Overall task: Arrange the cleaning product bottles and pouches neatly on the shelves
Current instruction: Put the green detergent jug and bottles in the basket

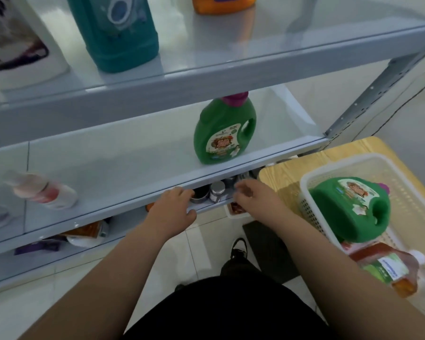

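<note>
A green detergent bottle (222, 133) with a purple cap stands upright near the front edge of the middle shelf (108, 155). A second green bottle (349, 207) lies on its side in a white basket (312, 177) at the right, with a reddish pouch (388, 268) in front of it. My left hand (172, 209) hangs just below the shelf's front edge, fingers loosely curled and empty. My right hand (253, 200) hovers beside it, fingers relaxed, holding nothing. A white and red bottle (43, 191) lies on the shelf at the left.
The upper shelf (231, 67) carries a teal jug (118, 33), an orange bottle (223, 4) and a white pouch (17, 45). Metal tins (216, 191) and pouches sit on the lower shelf. The basket rests on a wooden table (280, 175). Tiled floor lies below.
</note>
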Demonstrator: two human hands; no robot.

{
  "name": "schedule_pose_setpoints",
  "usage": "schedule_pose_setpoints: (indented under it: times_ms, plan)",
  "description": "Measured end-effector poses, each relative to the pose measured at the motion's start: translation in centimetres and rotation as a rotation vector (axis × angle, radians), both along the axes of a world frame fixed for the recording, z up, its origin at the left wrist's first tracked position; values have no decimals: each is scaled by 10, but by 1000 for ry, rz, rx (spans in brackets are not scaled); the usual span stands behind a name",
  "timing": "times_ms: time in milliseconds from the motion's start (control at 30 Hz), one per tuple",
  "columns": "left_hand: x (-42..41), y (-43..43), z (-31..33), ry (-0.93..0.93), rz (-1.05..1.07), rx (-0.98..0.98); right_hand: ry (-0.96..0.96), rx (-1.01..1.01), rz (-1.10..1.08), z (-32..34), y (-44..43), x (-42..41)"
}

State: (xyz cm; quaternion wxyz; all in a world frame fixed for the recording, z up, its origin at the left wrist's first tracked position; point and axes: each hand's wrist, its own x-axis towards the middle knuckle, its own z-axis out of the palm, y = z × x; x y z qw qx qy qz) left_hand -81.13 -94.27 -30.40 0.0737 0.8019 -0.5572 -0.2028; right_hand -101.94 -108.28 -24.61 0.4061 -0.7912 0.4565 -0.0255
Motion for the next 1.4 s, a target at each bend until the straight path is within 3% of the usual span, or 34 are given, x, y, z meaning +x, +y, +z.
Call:
schedule_pose_setpoints:
  times_ms: [233, 433, 833, 900, 1000, 1133, 1267, 1400]
  plan:
    - [21, -30, -19, -135, 103, 288, -236, 50, -291, 8, -97, 33]
    - [16, -36, -28, -183, 129, 417, -272, 30, -105, 24, -149, 62]
    - [19, -24, -25, -108, 149, 335, -340, 194, -91, 16, -97, 37]
    - [16, -19, -20, 53, 228, 135, -343, 220, -129, 16, -83, 29]
    - [5, -13, 3, 540, 419, -207, -372, 256, -202, 18, -59, 17]
    - [-15, 3, 36, 968, 364, -258, -470, 367, -278, 15, -23, 2]
    - [-33, 25, 39, 1154, 417, -330, -560, 485, -358, 19, 8, -9]
    - [-48, 38, 36, 1214, 551, -377, -647, 508, -404, 31, 31, -18]
